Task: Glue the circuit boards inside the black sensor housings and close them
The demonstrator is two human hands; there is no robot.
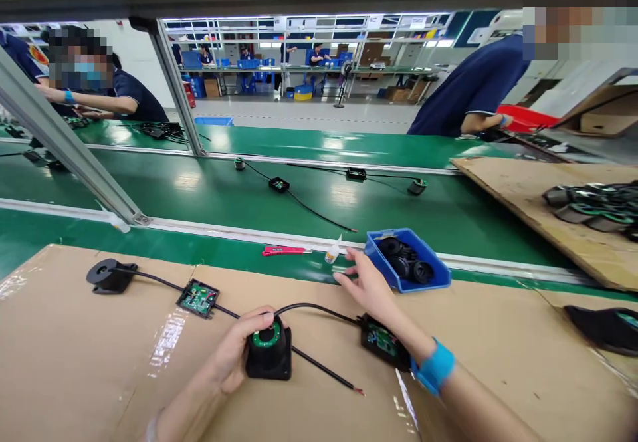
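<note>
My left hand [236,349] is closed round a black housing [269,355] with a flanged base and a green ring-shaped circuit board, held tilted over the cardboard. A black cable runs from this housing to an open black box [383,342] with a green board inside, under my right forearm. With fingers apart and nothing in them, my right hand [366,282] reaches toward a small white glue bottle [332,250]. Just right of that hand stands a blue bin [438,281] of round black parts [403,259]. A pink utility knife [284,250] lies left of the bottle.
Another black housing [112,276] is cabled to an open box with a circuit board [198,298] on the cardboard [124,349]. Similar assemblies lie on the green conveyor [224,203]. A metal post [74,149] slants at left. Co-workers stand across the line.
</note>
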